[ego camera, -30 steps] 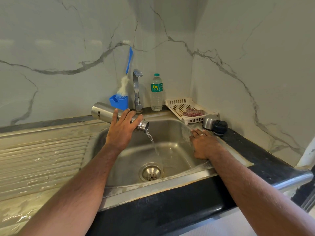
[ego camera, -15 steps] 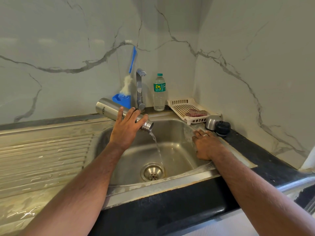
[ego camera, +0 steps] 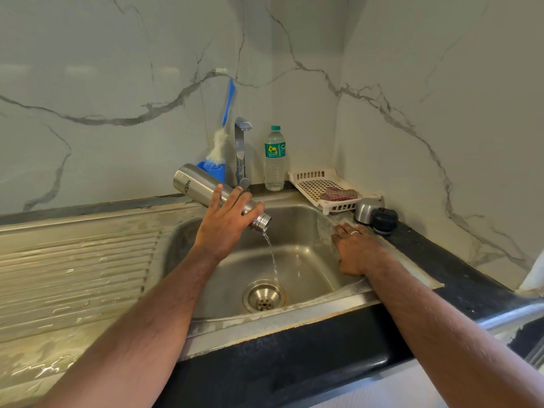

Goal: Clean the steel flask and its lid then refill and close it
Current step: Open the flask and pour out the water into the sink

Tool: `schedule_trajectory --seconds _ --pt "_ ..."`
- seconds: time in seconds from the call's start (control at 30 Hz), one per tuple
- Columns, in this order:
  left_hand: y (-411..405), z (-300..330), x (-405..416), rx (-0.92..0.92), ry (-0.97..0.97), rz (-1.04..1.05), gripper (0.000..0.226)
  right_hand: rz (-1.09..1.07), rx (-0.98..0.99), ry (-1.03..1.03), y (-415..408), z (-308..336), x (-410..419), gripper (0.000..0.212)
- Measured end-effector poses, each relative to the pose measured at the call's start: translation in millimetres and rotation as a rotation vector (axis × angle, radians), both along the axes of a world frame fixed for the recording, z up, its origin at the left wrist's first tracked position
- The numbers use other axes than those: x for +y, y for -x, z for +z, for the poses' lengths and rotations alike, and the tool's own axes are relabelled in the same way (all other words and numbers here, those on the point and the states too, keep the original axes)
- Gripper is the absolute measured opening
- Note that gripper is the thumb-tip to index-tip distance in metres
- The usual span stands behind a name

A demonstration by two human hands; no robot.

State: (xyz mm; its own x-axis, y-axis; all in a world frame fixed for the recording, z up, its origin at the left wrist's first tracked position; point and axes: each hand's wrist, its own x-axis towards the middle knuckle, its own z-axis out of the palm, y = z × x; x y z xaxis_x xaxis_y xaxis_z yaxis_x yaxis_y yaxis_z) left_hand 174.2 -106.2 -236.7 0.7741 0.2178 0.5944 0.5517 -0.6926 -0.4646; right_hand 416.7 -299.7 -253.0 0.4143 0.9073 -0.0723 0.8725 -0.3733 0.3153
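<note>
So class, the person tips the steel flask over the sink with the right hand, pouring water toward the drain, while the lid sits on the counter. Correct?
Not quite. The head view shows the left hand tipping the flask over the sink; the right hand rests on its rim. The lid is on the counter.

The left hand (ego camera: 225, 223) wraps over the steel flask (ego camera: 206, 191), hiding the middle of its body, and the thumb is out of sight beneath it; the flask's mouth faces away, so its inside cannot be seen; the flask also covers the lower part of the blue brush holder (ego camera: 216, 170); the right hand (ego camera: 354, 250) lies palm down on the sink (ego camera: 294, 316) rim, its palm hidden; both forearms are cut off by the bottom edge; the plastic water bottle (ego camera: 275, 160) label print is too small to read; the reddish item (ego camera: 338, 194) in the white basket (ego camera: 312, 179) cannot be identified; a white object (ego camera: 534, 278) is cut by the right edge.
</note>
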Motion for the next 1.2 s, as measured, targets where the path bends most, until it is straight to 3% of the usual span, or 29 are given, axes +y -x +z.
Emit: schedule_trajectory --seconds 0.5,0.73,1.1,1.2 --pt "-10 -9 -12 0.196 -0.148 -0.018 0.079 0.001 0.007 -0.016 1 1 -1 0.076" --pt "-9 1 -13 0.031 -0.106 0.054 0.077 -0.004 0.007 -0.01 2 2 -2 0.074" --pt "-8 -5 -15 0.109 -0.164 0.099 0.077 -0.006 -0.004 0.016 2 2 -1 0.075" --pt "-11 -2 -16 0.047 -0.113 0.115 0.075 0.0 -0.008 0.018 1 2 -1 0.076"
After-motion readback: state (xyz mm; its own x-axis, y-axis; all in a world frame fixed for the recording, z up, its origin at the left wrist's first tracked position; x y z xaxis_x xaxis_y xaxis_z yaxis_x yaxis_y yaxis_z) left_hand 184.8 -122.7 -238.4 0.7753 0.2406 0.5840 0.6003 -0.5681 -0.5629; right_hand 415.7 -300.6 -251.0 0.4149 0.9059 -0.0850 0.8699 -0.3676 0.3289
